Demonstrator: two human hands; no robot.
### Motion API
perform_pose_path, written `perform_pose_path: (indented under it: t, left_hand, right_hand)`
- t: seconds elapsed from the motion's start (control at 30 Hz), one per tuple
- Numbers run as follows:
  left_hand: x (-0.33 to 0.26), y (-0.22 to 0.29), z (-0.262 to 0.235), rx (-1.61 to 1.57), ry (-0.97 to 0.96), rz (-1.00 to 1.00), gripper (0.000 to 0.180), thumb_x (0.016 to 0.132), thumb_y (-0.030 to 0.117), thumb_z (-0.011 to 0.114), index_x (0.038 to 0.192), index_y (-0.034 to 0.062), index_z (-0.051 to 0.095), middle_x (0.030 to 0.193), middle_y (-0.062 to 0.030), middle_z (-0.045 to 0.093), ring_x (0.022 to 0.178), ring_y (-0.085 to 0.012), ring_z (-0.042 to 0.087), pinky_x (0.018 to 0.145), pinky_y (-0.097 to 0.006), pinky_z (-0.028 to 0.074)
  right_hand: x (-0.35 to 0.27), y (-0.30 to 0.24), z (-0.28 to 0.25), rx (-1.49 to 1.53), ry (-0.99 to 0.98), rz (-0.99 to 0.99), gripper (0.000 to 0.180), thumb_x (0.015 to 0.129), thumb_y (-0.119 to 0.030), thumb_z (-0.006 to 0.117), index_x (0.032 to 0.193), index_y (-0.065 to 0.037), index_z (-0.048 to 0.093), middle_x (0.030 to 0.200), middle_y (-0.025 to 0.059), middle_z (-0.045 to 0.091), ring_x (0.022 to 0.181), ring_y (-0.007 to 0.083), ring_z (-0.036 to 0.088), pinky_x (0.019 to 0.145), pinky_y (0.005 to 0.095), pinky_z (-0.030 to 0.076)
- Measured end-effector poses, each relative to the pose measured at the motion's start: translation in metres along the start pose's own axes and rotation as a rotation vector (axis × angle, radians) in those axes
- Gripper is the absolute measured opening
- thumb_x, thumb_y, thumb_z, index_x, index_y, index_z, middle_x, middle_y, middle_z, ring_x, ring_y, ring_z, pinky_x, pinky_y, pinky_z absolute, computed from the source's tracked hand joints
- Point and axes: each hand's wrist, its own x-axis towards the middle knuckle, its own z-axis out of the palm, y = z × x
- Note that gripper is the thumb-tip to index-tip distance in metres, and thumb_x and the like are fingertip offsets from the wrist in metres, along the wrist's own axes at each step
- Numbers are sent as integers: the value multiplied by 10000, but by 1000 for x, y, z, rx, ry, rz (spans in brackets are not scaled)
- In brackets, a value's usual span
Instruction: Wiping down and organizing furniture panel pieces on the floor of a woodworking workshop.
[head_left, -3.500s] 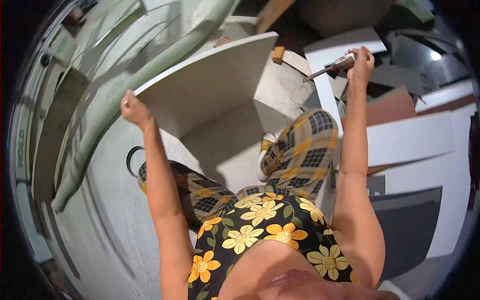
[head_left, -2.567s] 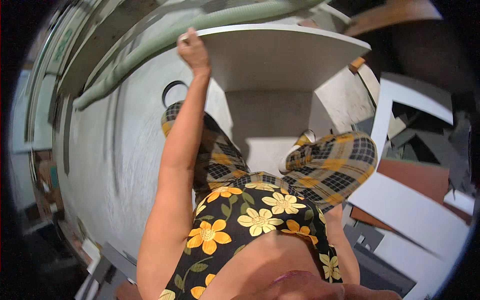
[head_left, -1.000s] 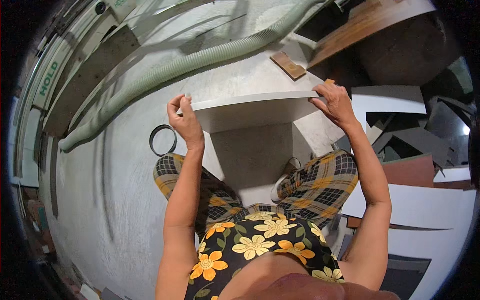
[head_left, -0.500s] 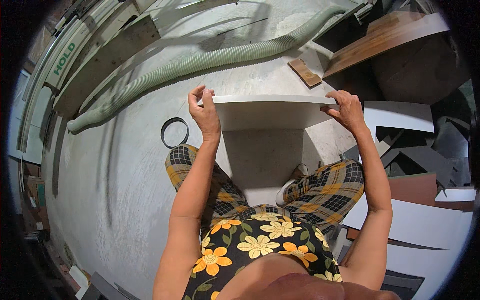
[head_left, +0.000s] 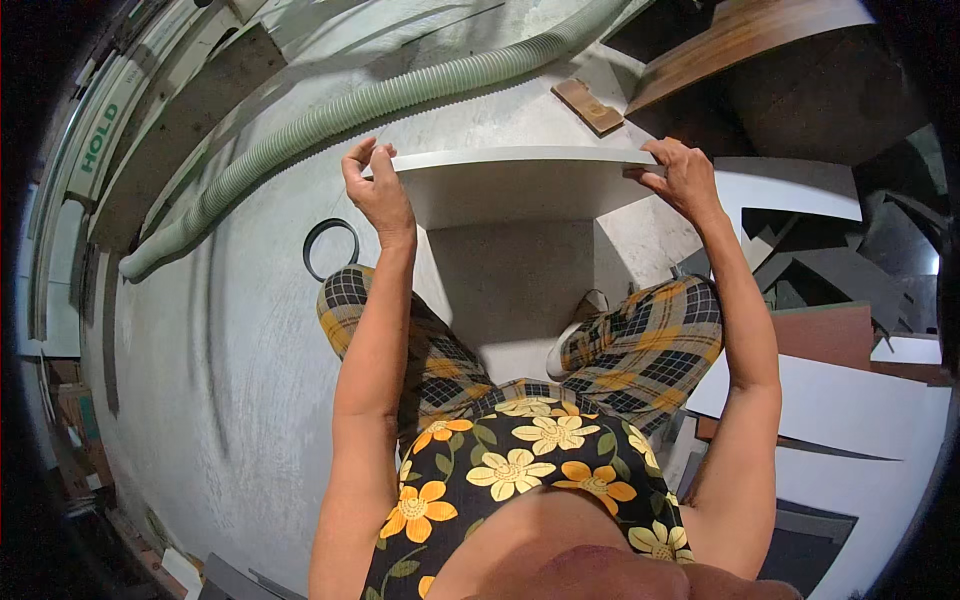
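Note:
A white panel point(head_left: 520, 185) stands on edge in front of me, its long pale upper edge facing up and its face toward me in shade. At its left end is my left hand point(head_left: 383, 198), fingers curled and thumb against the corner. My right hand point(head_left: 688, 182) grips the right end, with the fingers over the top edge and the thumb on the near face. The panel's far side and lower edge are partly hidden. Beneath it, a dark shadow falls between my knees. Left of the panel, a black ring point(head_left: 308, 252) lies near my left knee.
A ribbed pale green hose point(head_left: 400, 97) curves across the concrete floor point(head_left: 260, 380) beyond the panel. Near its right end lies a small brown wood piece point(head_left: 590, 108). Large wood-faced boards point(head_left: 740, 62) lean at the upper right. White and dark offcuts point(head_left: 840, 400) pile up on my right.
Both hands and the panel appear higher in view and slightly to the left. The surroundings shift the same way, so my head has moved. The hold on the panel looks the same.

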Motion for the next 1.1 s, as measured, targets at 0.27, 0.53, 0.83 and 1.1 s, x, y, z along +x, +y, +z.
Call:
perform_pose_path:
  t: [0.27, 0.53, 0.83, 1.1]
  left_hand:
    - [23, -25, 6, 94, -21, 102, 175, 831, 107, 575, 952, -19, 593, 885, -96, 592, 782, -151, 576, 741, -274, 458]
    - [27, -27, -3, 109, 12, 74, 220, 844, 171, 560, 955, -15, 600, 869, -84, 601, 809, -159, 556, 765, -281, 440]
    - [20, -15, -6, 10, -9, -5, 214, 869, 186, 541, 950, -5, 595, 815, -57, 586, 792, -147, 540, 763, -274, 425]
    - [21, -15, -5, 73, 10, -2, 209, 859, 174, 542, 944, -11, 591, 820, -67, 598, 821, -158, 540, 821, -292, 405]
  right_hand:
    - [-2, 15, 12, -98, 67, -31, 331, 692, -386, 710, 845, -100, 645, 758, 126, 634, 714, 319, 615, 642, 412, 481]
    - [53, -45, 39, 31, -37, -323, 355, 636, -356, 745, 772, -72, 582, 730, 122, 618, 740, 323, 628, 615, 429, 487]
    - [49, -82, 36, 70, -18, -279, 362, 685, -428, 715, 754, -95, 590, 674, 108, 630, 685, 318, 642, 575, 424, 496]
    - [47, -83, 39, 63, -70, -227, 367, 678, -441, 717, 767, -106, 597, 680, 90, 633, 710, 289, 651, 596, 408, 507]
